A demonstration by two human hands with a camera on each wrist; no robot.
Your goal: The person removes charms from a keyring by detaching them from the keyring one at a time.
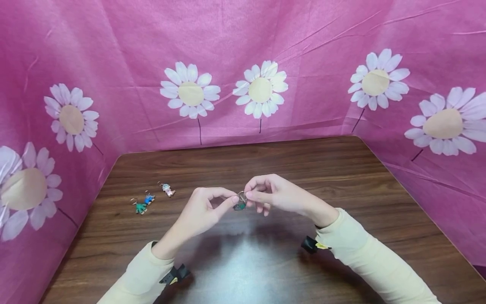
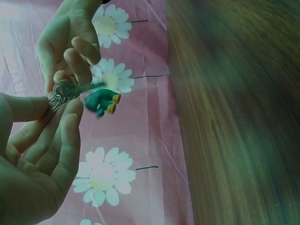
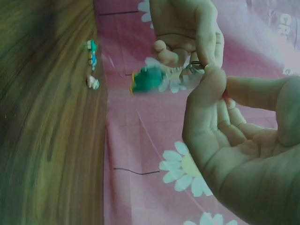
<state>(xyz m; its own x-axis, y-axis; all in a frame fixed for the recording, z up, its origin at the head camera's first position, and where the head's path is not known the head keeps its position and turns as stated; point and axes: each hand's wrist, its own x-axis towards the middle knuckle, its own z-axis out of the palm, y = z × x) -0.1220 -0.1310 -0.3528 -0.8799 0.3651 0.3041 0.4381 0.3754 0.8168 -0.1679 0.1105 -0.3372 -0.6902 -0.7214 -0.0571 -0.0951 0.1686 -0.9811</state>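
Note:
Both hands meet over the middle of the table in the head view, around a keychain with a metal split ring (image 1: 242,195). My left hand (image 1: 205,211) pinches the ring's left side between thumb and forefinger. On the opposite side, the thumb and forefinger of my right hand (image 1: 284,196) pinch the ring too. From the ring hangs a green figure charm (image 2: 99,101) with yellow feet, blurred in the right wrist view. A grey metal piece (image 2: 64,89) sits by the ring in the left wrist view; its exact kind is unclear.
At the table's left lie a green figure keychain (image 1: 141,208), a blue one (image 1: 149,199) and a pale pink-and-white one (image 1: 167,190), each with a ring. Pink cloth (image 1: 228,42) with white flowers surrounds the brown wooden table (image 1: 303,160) at the back and sides.

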